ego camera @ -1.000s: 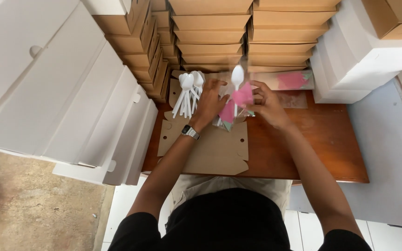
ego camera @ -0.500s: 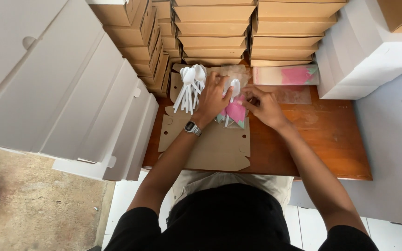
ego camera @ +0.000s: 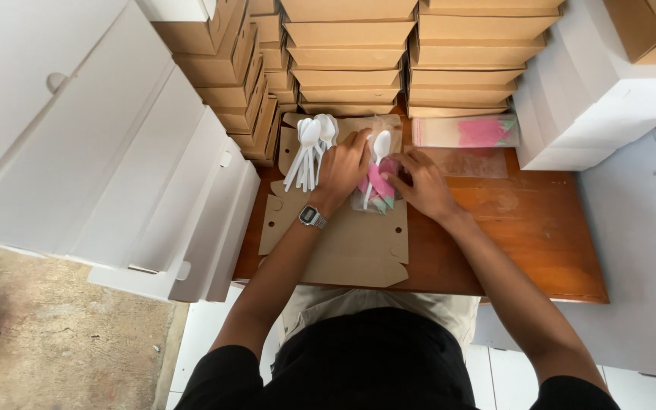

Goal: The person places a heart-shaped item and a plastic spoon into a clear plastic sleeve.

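My left hand (ego camera: 343, 168) and my right hand (ego camera: 419, 182) meet over a small clear plastic sleeve (ego camera: 375, 190) with a pink and green napkin and a white plastic spoon (ego camera: 380, 146) in it. Both hands pinch the sleeve from either side, and it lies on a flat brown cardboard box blank (ego camera: 343, 239). A bundle of several white plastic spoons (ego camera: 309, 148) lies just left of my left hand. A watch sits on my left wrist.
A wooden table (ego camera: 525, 235) carries stacks of folded brown boxes (ego camera: 351, 61) along the back. A packet of pink napkins (ego camera: 468, 130) and clear sleeves (ego camera: 468, 161) lie at the back right. White boxes (ego camera: 100, 152) stand left, and other white boxes (ego camera: 594, 99) stand right.
The sleeve with the spoon and napkin has come down from a raised position onto the cardboard blank. Both hands stayed on it.
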